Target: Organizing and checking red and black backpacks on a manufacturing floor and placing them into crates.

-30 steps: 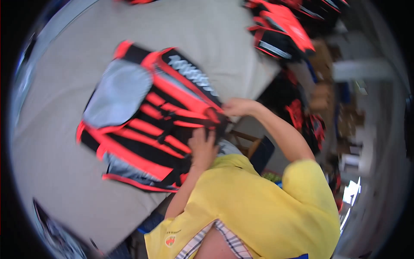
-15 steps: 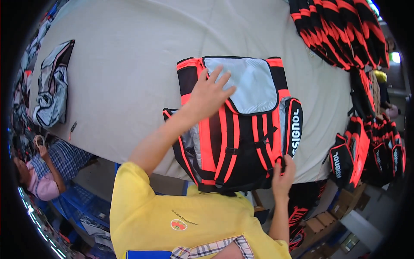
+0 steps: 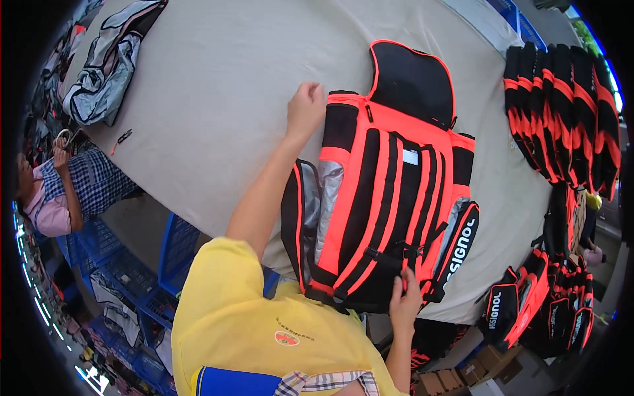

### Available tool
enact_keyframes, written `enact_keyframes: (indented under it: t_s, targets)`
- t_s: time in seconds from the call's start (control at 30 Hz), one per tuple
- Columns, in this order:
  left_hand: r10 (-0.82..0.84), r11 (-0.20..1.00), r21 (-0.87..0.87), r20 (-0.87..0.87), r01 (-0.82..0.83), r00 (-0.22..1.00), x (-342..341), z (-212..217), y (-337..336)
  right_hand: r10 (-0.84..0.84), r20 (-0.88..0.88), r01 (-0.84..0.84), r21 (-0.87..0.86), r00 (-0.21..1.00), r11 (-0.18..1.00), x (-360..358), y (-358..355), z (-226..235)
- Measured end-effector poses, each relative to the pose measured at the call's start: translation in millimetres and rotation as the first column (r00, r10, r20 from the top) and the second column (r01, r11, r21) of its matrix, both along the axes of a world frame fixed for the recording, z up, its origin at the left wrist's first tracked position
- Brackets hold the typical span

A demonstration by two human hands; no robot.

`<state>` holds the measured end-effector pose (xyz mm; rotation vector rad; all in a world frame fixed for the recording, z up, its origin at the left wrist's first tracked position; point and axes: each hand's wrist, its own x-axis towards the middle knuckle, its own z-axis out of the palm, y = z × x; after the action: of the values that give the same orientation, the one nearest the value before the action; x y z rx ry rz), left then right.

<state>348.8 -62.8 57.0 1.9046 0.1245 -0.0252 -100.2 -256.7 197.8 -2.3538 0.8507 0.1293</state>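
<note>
The pale surface (image 3: 218,99) spreads out under my left hand (image 3: 307,109) and far to its left. The red and black backpack (image 3: 396,204) lies strap side up to the right of that hand, its long axis running from my right hand (image 3: 405,300), at the near end, away from me and slightly rightward.

The wide black flap (image 3: 415,84) is laid open off the far end, to the right of my left hand and slightly beyond it; that hand is the nearer one, with the bag's far left corner between. The paired shoulder straps (image 3: 388,211) run from near my right hand toward the flap.

My left fingers curl inward just beside that corner; I cannot tell whether they pinch anything. My right fingers bend against the near end; their grip is unclear.

Smallest, a white label (image 3: 410,157) sits between the straps, right of and nearer me than my left hand.
</note>
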Motion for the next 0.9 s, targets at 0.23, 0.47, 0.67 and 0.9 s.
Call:
enact_keyframes:
  t_s: [0.23,0.47,0.67,0.9]
  targets:
    - [0.034,0.984,0.166,0.216,-0.071,0.976,-194.5,63.2,46.5,0.244,0.134,-0.225,-0.142,0.961,0.964,139.3,28.5,32.3]
    - [-0.348,0.912,0.087,-0.357,0.402,0.867,-243.5,22.5,33.6,0.542,-0.039,-0.526,-0.306,0.840,0.793,162.0,47.0,-64.0]
    - [-0.490,0.666,-0.734,-0.295,0.134,0.820,-254.5,-19.6,35.1,0.596,0.024,-0.575,-0.235,0.803,0.784,149.4,31.1,-62.2]
    - [-0.535,0.743,0.591,0.242,0.314,0.810,-262.4,39.6,82.9,0.759,0.058,-0.666,-0.439,0.649,0.603,152.1,49.7,-38.6]
